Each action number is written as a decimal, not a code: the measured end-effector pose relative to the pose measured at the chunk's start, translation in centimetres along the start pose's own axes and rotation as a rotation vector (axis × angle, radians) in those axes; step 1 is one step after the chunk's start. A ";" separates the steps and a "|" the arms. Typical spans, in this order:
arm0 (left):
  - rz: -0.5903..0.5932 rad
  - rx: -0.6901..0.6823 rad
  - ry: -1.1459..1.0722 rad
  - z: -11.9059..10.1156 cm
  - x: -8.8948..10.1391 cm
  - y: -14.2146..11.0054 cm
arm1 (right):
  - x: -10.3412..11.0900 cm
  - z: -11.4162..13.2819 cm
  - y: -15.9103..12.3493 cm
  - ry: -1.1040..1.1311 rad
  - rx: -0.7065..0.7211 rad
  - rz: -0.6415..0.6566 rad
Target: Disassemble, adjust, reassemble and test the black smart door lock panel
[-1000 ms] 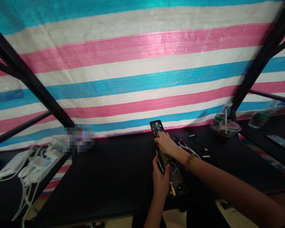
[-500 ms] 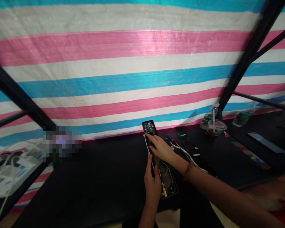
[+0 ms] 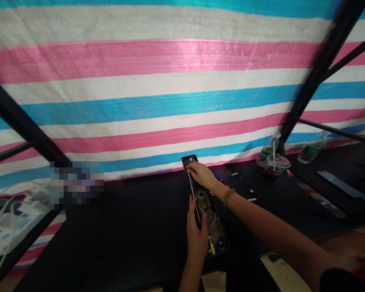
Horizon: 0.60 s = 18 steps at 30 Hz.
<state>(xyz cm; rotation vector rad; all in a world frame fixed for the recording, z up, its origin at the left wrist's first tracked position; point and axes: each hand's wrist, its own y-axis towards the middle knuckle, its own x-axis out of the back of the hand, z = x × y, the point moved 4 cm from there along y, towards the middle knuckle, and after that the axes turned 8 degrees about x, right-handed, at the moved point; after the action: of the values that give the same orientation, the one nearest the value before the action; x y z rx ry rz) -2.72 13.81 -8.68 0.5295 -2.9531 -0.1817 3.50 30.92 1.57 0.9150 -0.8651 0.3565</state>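
A long, narrow black device casing (image 3: 204, 199) lies open on the black table, its inner parts and a circuit board showing at the far end. A thin white cable (image 3: 191, 184) runs along its left edge. My left hand (image 3: 197, 235) grips that left edge, thumb over the inside and fingers along the outer side, beside the cable. Over the far end, my right hand (image 3: 201, 175) has its fingers closed at the cable's upper end; the exact fingertip contact is partly hidden. A brass-coloured part (image 3: 212, 245) sits inside the near end of the casing.
Right of the casing are a screwdriver (image 3: 220, 178) and a dark panel (image 3: 243, 184). Farther right stand a lidded cup with a straw (image 3: 276, 164) and plastic bottles. White power strips with cables (image 3: 15, 227) are at left. Another person's blurred arm shows at lower right.
My right hand has moved up toward the casing's far end, uncovering its middle. My right forearm now covers the white cables on the right. My left hand has barely shifted.
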 end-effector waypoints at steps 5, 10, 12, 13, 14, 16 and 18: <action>0.002 0.068 0.017 1.0 -0.2 0.1 | -0.9 -0.7 1.4 0.045 -0.013 0.024; 0.012 0.101 0.020 1.1 -0.2 0.2 | -1.7 -1.5 2.0 0.066 -0.048 0.032; 0.006 0.101 0.028 0.9 -0.1 0.3 | -1.9 -1.8 2.0 0.063 -0.067 0.023; 0.005 0.101 0.032 0.8 -0.1 0.3 | -1.9 -1.8 1.9 0.064 -0.072 0.016; 0.006 0.100 0.036 0.7 -0.1 0.3 | -1.9 -1.9 1.8 0.066 -0.074 0.009; 0.010 0.093 0.047 0.5 0.0 0.3 | -1.9 -1.8 1.6 0.072 -0.074 -0.008; 0.012 0.087 0.059 0.5 -0.1 0.4 | -1.9 -1.6 1.5 0.075 -0.078 -0.029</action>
<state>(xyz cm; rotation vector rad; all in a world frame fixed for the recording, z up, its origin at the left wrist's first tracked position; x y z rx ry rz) -2.88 14.22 -9.12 0.5183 -2.9171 -0.0356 2.19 33.26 0.37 0.8358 -0.7908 0.3274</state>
